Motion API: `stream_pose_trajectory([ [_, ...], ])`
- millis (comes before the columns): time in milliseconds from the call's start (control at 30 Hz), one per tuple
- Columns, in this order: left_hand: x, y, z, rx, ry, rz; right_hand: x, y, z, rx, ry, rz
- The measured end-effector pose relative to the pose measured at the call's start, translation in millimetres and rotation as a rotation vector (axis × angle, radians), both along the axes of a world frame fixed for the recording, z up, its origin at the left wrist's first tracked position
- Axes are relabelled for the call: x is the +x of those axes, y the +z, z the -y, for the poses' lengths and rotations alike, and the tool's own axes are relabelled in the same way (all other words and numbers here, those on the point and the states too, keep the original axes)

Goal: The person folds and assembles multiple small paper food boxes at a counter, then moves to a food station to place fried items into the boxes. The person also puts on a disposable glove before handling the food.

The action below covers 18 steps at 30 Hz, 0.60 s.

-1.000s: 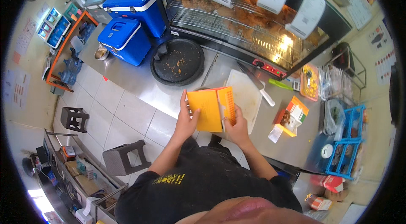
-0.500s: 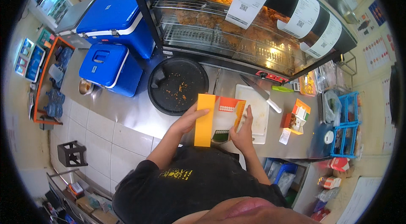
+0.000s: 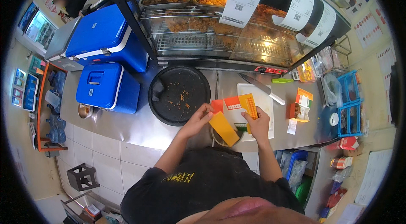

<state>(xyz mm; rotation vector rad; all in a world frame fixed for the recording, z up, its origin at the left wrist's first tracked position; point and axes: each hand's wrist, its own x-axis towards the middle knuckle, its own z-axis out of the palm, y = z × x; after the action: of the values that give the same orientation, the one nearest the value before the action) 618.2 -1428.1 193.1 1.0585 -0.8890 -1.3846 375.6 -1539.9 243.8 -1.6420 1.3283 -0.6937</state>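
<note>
A yellow and orange cardboard food box [image 3: 225,128], partly folded with its flaps apart, is held in front of me between both hands. My left hand [image 3: 198,119] pinches its left side near the orange flap. On the opposite side, my right hand [image 3: 259,123] grips the yellow dotted flap between thumb and fingers. Below the box, the rim of a round metal bowl [image 3: 217,138] peeks out at the counter edge. Partly behind my right hand lies a white cutting board [image 3: 266,104], with a white-handled knife [image 3: 263,87] across its upper corner.
A black round tray [image 3: 177,105] with crumbs sits left of the box. Blue coolers [image 3: 108,86] stand farther left. A glass food warmer [image 3: 198,61] with fried pieces spans the back. On the right are a filled open food box [image 3: 303,104], green tongs [image 3: 282,80] and blue baskets [image 3: 349,104].
The food box has turned and tilted, its yellow panel now slanting down to the right. My left hand has moved up to the orange flap. A person has come into view at far left.
</note>
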Motion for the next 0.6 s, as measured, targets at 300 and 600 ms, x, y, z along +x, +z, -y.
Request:
stream_pose_trajectory([
  [300, 7.8, 14.3, -7.8, 0.369, -0.131, 0.702, 33.5, 38.3, -28.7, -0.552, 0.362, -0.302],
  [600, -11.3, -18.2, -13.6, 0.320, 0.051, 0.703, 36.8, 48.1, -29.0, -0.559, 0.504, -0.501],
])
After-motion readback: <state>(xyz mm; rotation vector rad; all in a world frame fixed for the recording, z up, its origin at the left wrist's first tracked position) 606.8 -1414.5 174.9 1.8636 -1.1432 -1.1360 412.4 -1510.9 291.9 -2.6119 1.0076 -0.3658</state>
